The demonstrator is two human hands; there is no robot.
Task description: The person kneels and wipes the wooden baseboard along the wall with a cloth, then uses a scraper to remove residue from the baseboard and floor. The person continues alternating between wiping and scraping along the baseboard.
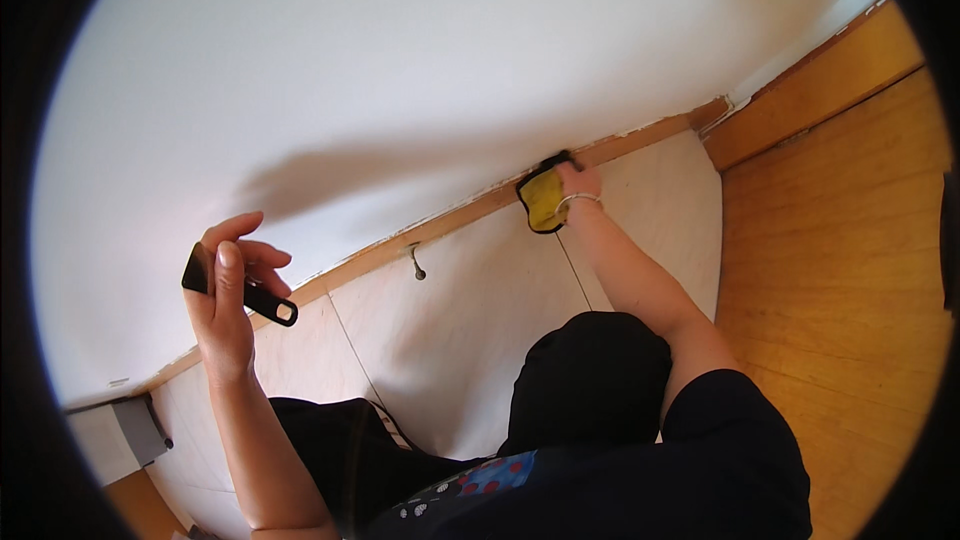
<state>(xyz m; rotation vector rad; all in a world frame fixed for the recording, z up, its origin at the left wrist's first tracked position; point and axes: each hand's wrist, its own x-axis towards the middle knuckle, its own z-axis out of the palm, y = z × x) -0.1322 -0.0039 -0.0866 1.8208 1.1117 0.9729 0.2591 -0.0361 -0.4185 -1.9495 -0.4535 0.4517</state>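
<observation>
My left hand (232,290) is raised in front of the white wall at the left. Its thumb and fingers grip a black flat-headed tool (270,306) with a hanging hole in the handle's end; the hand partly covers it, and its exact kind cannot be made out. Farther off to the right, my right hand (581,183) is closed on a yellow cloth (543,200) with a black edge. The cloth lies against the brown baseboard (465,214), where the wall meets the floor tiles. My right fingertips are partly hidden.
A small metal doorstop (417,265) sticks out from the baseboard between my hands. A wooden door or panel (830,270) stands along the right side. At the lower left is a grey and white box-like object (125,435). Pale tiles (460,310) cover the floor.
</observation>
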